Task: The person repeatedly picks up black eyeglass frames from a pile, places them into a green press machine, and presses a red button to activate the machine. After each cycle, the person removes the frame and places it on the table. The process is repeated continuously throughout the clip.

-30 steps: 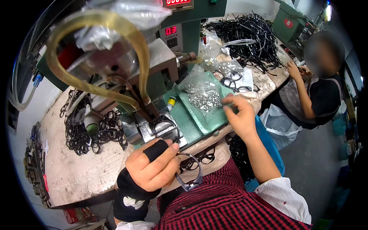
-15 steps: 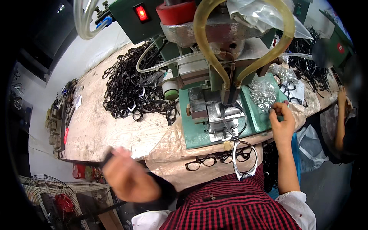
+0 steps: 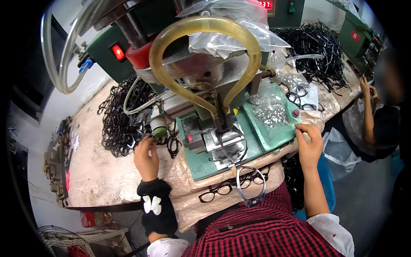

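On our tabletop (image 3: 98, 182) stands the green machine (image 3: 199, 170); the heap of dark frames (image 3: 117, 124) looks undone. One grey frame (image 3: 251, 201) overhangs the machine's front, apparently unfinished — left hand (image 3: 147, 159) by the heap, right hand (image 3: 311, 144) by the tray (image 3: 274, 143), grips we cannot tell.

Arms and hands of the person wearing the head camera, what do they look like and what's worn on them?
The left hand wears no glove; a black cover with a white petal-shaped decoration wraps the wrist and forearm, above a white sleeve. The right hand and forearm are uncovered up to a white sleeve with small reddish marks.
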{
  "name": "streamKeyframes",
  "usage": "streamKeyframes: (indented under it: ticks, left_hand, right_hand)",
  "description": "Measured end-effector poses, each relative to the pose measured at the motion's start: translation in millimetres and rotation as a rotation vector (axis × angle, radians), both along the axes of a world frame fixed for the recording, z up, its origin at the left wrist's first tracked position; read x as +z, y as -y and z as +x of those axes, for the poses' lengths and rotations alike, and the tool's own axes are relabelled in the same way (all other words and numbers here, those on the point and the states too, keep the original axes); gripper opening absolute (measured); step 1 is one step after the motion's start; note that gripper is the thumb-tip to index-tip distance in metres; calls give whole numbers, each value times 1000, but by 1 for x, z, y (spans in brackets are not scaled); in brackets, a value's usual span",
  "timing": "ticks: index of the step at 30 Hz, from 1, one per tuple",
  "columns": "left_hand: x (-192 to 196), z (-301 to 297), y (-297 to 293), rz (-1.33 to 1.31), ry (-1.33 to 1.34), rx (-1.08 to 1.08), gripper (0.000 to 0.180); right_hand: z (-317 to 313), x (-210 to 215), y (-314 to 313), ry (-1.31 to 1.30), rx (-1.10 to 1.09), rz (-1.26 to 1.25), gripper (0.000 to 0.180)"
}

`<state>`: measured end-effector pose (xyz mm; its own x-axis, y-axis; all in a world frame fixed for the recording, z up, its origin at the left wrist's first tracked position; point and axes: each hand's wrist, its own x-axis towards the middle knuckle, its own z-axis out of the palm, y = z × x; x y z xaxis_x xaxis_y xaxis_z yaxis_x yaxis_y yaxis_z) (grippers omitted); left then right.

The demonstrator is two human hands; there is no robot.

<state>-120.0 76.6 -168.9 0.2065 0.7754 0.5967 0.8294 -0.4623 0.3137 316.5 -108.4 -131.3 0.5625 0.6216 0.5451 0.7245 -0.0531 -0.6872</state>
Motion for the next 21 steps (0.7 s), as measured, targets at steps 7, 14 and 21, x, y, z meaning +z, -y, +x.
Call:
streamKeyframes:
  ticks: [7, 14, 21]
  left_hand:
    - [41, 31, 14, -265, 1043, -255, 14]
    - [48, 51, 61, -454, 1131, -265, 11]
    - [144, 98, 89, 212, 1088, -705, 20]
  right_hand:
    - [-66, 80, -38, -128, 618, 124, 19]
    - [-109, 64, -90, -736, 695, 185, 42]
    - [-115, 72, -83, -894, 729, 180, 46]
